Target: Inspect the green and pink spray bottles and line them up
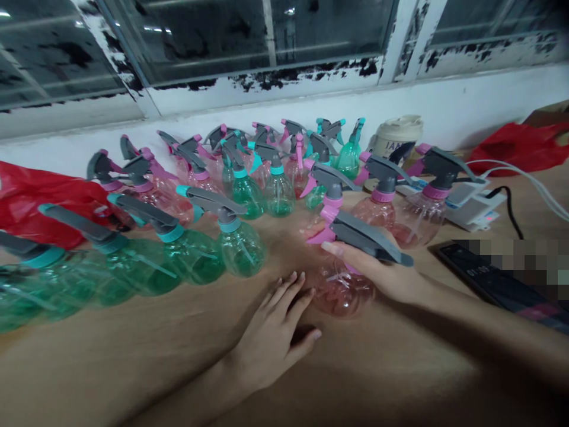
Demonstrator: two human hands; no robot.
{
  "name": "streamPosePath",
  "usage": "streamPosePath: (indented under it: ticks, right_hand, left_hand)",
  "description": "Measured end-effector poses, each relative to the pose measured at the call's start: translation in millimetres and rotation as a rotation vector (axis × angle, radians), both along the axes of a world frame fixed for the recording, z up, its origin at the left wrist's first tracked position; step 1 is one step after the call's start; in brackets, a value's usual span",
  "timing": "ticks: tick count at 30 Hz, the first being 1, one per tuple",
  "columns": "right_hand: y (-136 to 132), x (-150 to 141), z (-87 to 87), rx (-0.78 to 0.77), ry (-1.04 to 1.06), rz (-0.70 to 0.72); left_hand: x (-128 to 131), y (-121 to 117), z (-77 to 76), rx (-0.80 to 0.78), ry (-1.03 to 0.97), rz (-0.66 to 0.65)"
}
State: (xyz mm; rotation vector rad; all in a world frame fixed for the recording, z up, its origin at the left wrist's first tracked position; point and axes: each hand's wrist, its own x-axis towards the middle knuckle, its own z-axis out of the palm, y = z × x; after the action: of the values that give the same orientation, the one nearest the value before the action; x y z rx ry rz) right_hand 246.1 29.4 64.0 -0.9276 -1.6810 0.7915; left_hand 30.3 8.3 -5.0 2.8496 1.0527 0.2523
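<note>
My right hand (377, 267) is closed around the neck of a pink spray bottle (340, 293) with a grey and pink trigger head. That bottle stands at the front of a pink group, and part of its neck is hidden by my fingers. Flat on the table, with fingers stretched out, lies my left hand (278, 332), just left of the held bottle and holding nothing. A green spray bottle (242, 249) with a turquoise collar is the closest one beyond my left fingertips. Behind my right hand are a pink spray bottle (376, 213) and another pink spray bottle (418, 219).
Several green bottles (137, 267) line the left, with mixed bottles (280, 193) behind. Red plastic bags (48, 201) (520, 148) lie at both sides. A lidded cup (395, 133), a white power strip (475, 204) with cables and a phone (489, 279) occupy the right. A wall (284, 107) borders the table.
</note>
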Motion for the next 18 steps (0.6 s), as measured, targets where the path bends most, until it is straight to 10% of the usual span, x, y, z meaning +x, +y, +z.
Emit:
streamPosePath:
  ticks: [18]
  right_hand:
    - [3.1, 6.2, -9.5, 0.008, -0.031, -0.032]
  left_hand:
    - [0.0, -0.1, -1.5, 0.003, -0.008, -0.001]
